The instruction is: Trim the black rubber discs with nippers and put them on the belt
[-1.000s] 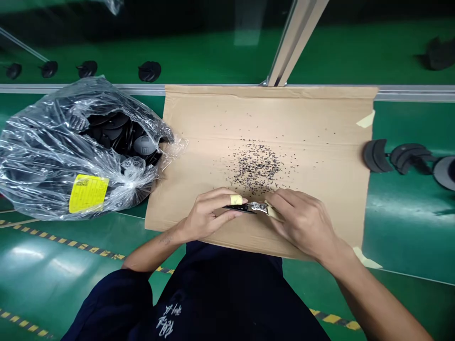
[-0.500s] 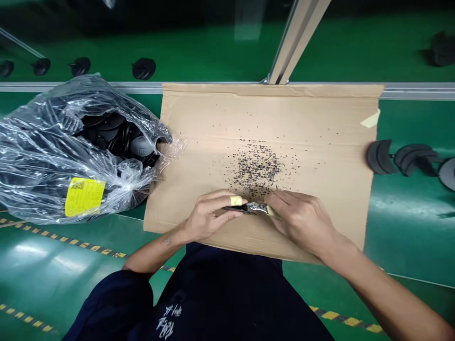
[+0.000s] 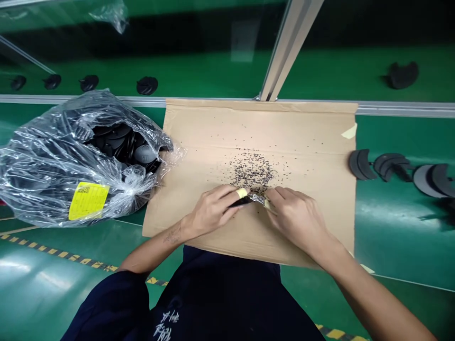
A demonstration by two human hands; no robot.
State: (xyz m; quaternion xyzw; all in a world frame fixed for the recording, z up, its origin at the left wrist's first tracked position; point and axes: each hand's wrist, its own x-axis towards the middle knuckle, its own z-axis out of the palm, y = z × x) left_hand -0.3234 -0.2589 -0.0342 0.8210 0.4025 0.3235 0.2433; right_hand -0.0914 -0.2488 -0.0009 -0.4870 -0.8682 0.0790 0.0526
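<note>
Between thumb and fingers, my left hand [image 3: 212, 210] grips a thin black plastic part [image 3: 241, 201]. Yellow tape wraps one of its fingertips. My right hand [image 3: 296, 215] is closed around a pair of pliers-like cutters [image 3: 256, 198]; their metal jaws point left and meet the near edge of the black part. The handles are mostly hidden in my palm. Just beyond both hands, many tiny black scraps [image 3: 253, 170] lie scattered over a flat cardboard sheet [image 3: 199, 123].
At left stands a clear plastic bag [image 3: 46, 156] of black discs, with a yellow label [image 3: 88, 201]. Curved black parts [image 3: 391, 163] lie on the green table to the right. A metal post [image 3: 284, 52] rises behind the cardboard, and more black parts [image 3: 147, 85] sit beyond the rail.
The camera view has shifted, so the table appears lower and more parts show at right. The black part is tilted differently in my left hand; both hands keep their holds.
</note>
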